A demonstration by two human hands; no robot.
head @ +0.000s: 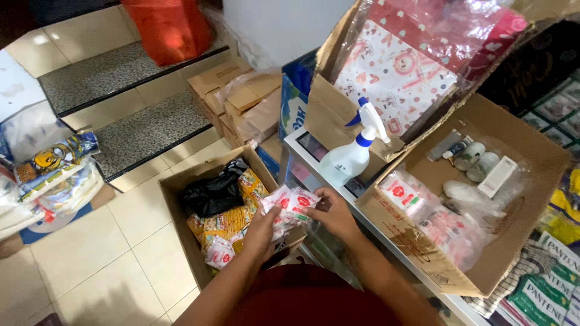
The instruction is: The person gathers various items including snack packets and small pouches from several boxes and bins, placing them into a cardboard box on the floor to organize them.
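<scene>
Here both hands meet over the floor box (181, 199), working a small bunch of red-and-white sachets (290, 204). The left hand (261, 232) comes up from below, its fingers curled shut around the lower packets; the right hand (332, 214) closes thumb and fingertips on the upper edge of the same bunch, so the sachets sit between the two sets of fingers, just above the box's near corner. Under the left fingers lie more sachets and yellow packs (226, 224), with a black bag (211, 193) beyond them. Off past the right fingers stands a white spray bottle (350, 158), and further on a carton (513, 241) holding similar packets.

To do this well, I would judge, the left grip should stay firm and low while the right fingers pinch one edge only, so a single sachet peels off without dragging its neighbours. The film looks slick and soft, so squeezing the middle risks a slip or a burst seam. Keeping the bunch over the box means any dropped packet lands with the rest
</scene>
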